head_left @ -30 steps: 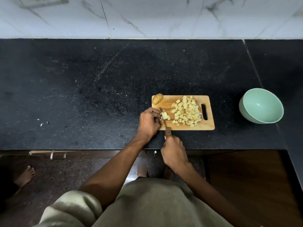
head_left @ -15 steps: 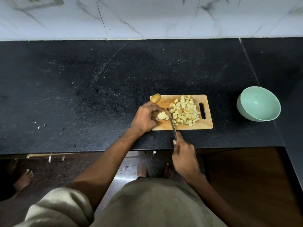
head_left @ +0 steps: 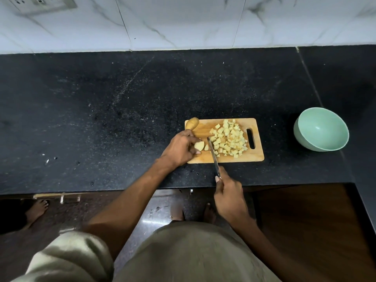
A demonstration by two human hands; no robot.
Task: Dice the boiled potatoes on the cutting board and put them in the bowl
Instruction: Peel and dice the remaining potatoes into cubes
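The left hand (head_left: 180,148) is gripping a remaining potato piece (head_left: 199,146) on the cutting board (head_left: 203,157), while the right hand (head_left: 228,193), its grip closed on the knife (head_left: 212,152), is sweeping the blade rightward from a second ago, pushing fresh cubes into the diced pile (head_left: 228,140). One whole potato (head_left: 191,123) is waiting; the bowl (head_left: 321,129) on the worktop (head_left: 101,110) is holding nothing yet.

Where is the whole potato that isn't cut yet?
In the head view, the whole potato sits on the cutting board's far left corner, just beyond the left hand.
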